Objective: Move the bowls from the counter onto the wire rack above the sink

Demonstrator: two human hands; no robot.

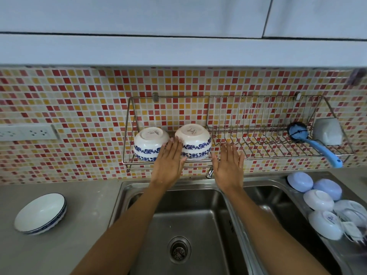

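Observation:
Two white bowls with blue flower bands rest upside down in the left end of the wire rack (258, 153): one bowl (148, 142) at the far left, the other bowl (195, 142) to its right. My left hand (168, 165) is flat and open, its fingers reaching up between the two bowls. My right hand (228, 167) is open with spread fingers, just right of the second bowl, holding nothing. A wider white bowl with a blue rim (40, 213) sits upright on the grey counter (83, 199) at the left.
A steel double sink (190, 211) lies below my arms, with a tap (209, 173) behind it. A blue brush (315, 143) and a white cup (327, 133) sit at the rack's right end. Several pale bowls (317, 199) lie on the drainer at right.

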